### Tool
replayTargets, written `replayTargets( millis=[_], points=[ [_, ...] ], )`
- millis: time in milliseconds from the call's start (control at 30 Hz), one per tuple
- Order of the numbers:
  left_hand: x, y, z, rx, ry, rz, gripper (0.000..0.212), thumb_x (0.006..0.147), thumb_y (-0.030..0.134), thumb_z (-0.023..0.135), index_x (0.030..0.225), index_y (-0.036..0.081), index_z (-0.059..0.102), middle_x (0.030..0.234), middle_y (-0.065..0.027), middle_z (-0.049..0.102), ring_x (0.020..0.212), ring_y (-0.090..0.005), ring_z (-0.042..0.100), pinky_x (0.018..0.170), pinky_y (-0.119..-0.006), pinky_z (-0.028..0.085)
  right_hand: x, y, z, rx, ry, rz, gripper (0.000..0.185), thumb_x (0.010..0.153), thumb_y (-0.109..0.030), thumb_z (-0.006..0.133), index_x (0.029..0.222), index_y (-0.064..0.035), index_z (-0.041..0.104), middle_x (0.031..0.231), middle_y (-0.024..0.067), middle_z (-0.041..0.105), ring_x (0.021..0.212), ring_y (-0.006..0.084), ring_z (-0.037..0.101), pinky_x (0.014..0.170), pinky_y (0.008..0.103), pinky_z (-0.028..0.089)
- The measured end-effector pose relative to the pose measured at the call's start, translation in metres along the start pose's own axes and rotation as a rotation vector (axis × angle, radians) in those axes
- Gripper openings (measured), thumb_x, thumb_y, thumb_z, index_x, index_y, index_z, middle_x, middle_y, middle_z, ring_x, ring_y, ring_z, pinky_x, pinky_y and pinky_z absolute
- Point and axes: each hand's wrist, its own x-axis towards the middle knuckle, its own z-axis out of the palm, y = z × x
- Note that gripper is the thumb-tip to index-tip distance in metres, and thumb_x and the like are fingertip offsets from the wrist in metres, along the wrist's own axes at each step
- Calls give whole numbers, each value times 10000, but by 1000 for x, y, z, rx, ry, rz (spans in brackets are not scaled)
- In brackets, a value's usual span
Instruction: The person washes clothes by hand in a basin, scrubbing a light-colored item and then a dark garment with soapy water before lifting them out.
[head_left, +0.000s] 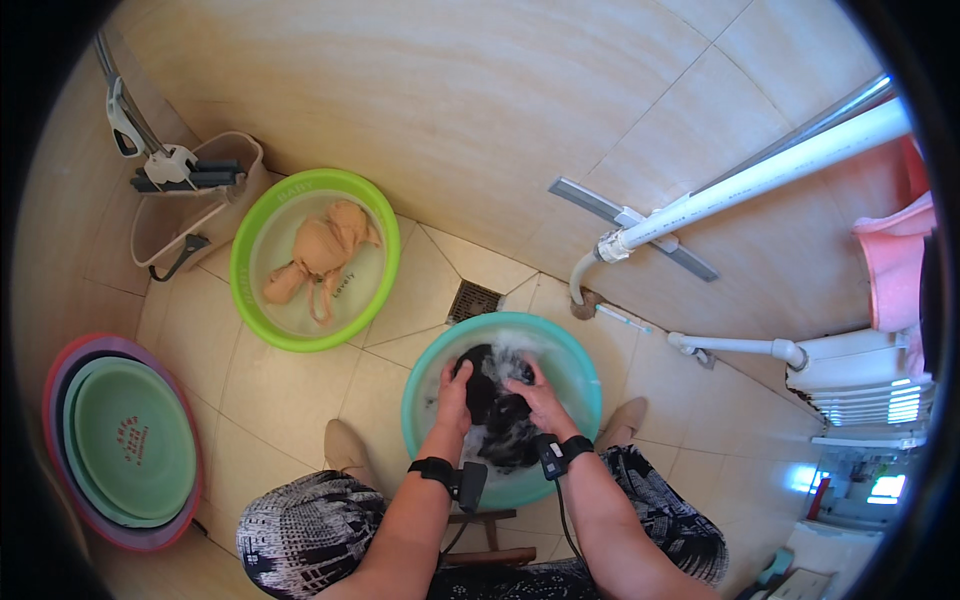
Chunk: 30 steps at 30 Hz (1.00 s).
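Observation:
Before me on the tiled floor stands a teal plastic basin (586, 375) with soapy water and a wet black cloth (510, 431) in it. My left hand (454, 397) grips the cloth at its left side, thumb on top. On the right side, my right hand (544, 397) holds a bunched, sudsy part of the same cloth. Both hands are inside the basin's rim, a short way apart. Part of the cloth lies in the foam below them, and some fingertips are hidden by it. Each wrist wears a black strap with a small device.
A green basin (243, 315) holds water and a peach garment (322, 247). Stacked basins (131, 442) stand at the left, below a mop bucket (161, 225) with a mop. Beyond the teal basin are a floor drain (475, 300), a toothbrush (622, 319) and white pipes (765, 176).

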Motion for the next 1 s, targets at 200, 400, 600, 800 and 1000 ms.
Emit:
replayTargets(
  millis=[200,400,600,800,1000],
  points=[
    [-18,33,6,-417,-259,-380,433,858,403,613,1148,84,573,1064,-96,627,976,-250,601,875,-403,481,-54,-46,44,-282,-466,-221,591,731,-35,740,1274,-79,511,1224,44,546,1102,146,515,964,298,404],
    [-40,37,14,-315,-130,-349,299,831,302,622,999,57,594,863,-103,625,724,-261,613,663,-374,512,-66,-35,73,-696,-119,-617,246,789,-160,720,958,-21,608,876,106,660,826,179,631,790,306,490],
    [-16,0,15,-68,1,-284,392,862,278,601,1072,-52,588,964,-97,625,875,-191,592,756,-348,467,-4,-8,32,-950,195,-382,484,857,-473,538,1054,-37,614,946,264,626,939,414,594,814,436,477],
    [-12,39,8,28,-56,36,400,852,237,620,1155,-21,575,1076,-101,622,965,-195,581,890,-316,425,39,14,-43,-331,462,-90,713,890,-571,449,1189,71,528,1160,248,581,1122,360,538,925,392,422],
    [22,-20,-46,927,107,200,506,765,273,677,1151,-38,575,1136,-179,574,1043,-295,571,893,-360,438,25,22,3,-1313,181,-254,624,824,-493,589,1207,-6,515,1105,256,586,1058,408,541,924,466,417]
  ],
)
